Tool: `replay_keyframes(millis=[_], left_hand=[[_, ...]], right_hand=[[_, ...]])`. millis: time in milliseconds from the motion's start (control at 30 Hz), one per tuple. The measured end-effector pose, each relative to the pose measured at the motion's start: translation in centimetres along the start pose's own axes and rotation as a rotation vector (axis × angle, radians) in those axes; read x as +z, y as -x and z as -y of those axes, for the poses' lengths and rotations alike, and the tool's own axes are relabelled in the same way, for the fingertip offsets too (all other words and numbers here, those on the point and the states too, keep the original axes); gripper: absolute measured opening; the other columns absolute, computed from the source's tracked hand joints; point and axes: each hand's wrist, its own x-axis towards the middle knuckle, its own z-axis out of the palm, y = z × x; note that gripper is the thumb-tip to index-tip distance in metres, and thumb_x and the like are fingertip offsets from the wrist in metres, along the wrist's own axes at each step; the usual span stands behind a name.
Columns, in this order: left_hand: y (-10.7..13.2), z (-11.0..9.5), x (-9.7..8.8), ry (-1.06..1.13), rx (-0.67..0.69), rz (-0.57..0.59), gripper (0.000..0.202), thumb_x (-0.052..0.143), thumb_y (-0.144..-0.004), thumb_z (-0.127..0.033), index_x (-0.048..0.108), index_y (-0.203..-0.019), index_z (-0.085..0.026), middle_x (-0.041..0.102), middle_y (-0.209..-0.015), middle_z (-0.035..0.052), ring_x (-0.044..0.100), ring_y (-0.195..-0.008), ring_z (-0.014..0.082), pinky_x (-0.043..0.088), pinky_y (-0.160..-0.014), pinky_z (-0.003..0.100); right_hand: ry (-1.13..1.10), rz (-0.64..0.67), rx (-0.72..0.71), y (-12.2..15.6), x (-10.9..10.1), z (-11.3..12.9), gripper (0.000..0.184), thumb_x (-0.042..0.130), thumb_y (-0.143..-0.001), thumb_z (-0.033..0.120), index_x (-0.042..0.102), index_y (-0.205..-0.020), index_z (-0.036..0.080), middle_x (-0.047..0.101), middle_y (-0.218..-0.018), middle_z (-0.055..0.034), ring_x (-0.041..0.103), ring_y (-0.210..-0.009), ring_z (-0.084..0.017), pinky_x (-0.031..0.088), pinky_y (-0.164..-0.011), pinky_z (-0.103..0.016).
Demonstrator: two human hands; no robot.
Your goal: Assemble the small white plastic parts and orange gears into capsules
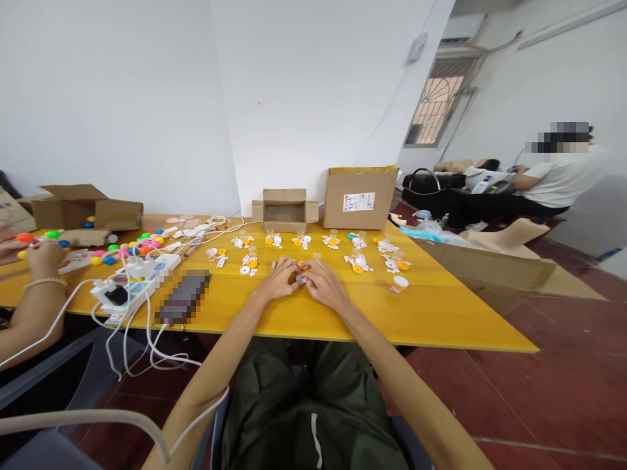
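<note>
My left hand [281, 279] and my right hand [324, 284] meet over the table's middle, fingers curled in and nearly touching. Between the fingertips is a small clear plastic piece [301, 279], mostly covered; it looks like a little cup. A bit of orange shows just behind the fingers, too small to make out. Beyond my hands, small groups of white and orange plastic parts with clear cups lie in rows, such as a group with an orange ring [358, 268]. A white-lidded clear cup [400, 284] stands to the right of my right hand.
An open cardboard box [285, 227] and a taller carton [360, 199] stand at the back. Left are a power strip [164, 266] with loose white cables, a blurred phone [185, 296], coloured balls, and a co-worker's hand [45, 260]. Another person sits far right.
</note>
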Motion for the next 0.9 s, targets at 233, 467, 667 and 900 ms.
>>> replay_keyframes(millis=[233,467,667,900], left_hand=[[-0.1,-0.1,-0.1,-0.017,-0.006,0.014,0.014,0.059,-0.09,-0.036,0.065,-0.095,-0.025,0.061,-0.115,0.006,0.046,-0.116,0.0288,0.036,-0.103,0.05],[-0.1,0.2,0.1,-0.035,0.004,0.005,0.011,0.062,-0.087,-0.032,0.065,-0.096,-0.026,0.061,-0.114,0.0056,0.045,-0.116,0.0289,0.037,-0.102,0.049],[-0.1,0.3,0.2,-0.027,0.011,-0.006,0.011,0.063,-0.088,-0.035,0.064,-0.095,-0.026,0.062,-0.113,0.0055,0.046,-0.114,0.0288,0.037,-0.101,0.049],[-0.2,0.5,0.3,-0.022,0.019,-0.01,0.012,0.064,-0.088,-0.033,0.064,-0.096,-0.025,0.062,-0.113,0.0051,0.047,-0.114,0.0282,0.037,-0.1,0.048]], right_hand=[[0.001,0.016,0.022,-0.2,0.0,0.2,0.029,0.048,-0.085,0.007,0.069,-0.097,0.023,0.066,-0.113,-0.0091,0.061,-0.105,-0.023,0.052,-0.093,-0.041],[-0.051,-0.001,0.033,-0.2,0.6,-0.1,0.021,0.046,-0.092,0.012,0.064,-0.097,0.023,0.066,-0.114,-0.0096,0.06,-0.105,-0.024,0.051,-0.093,-0.041],[-0.096,-0.016,0.041,-0.3,1.0,-0.5,0.021,0.044,-0.096,0.015,0.062,-0.093,0.025,0.066,-0.112,-0.0088,0.06,-0.104,-0.024,0.05,-0.091,-0.041],[-0.104,-0.016,0.025,-0.3,1.2,-0.8,0.017,0.047,-0.097,0.017,0.061,-0.09,0.024,0.066,-0.112,-0.0091,0.06,-0.104,-0.023,0.05,-0.091,-0.04]])
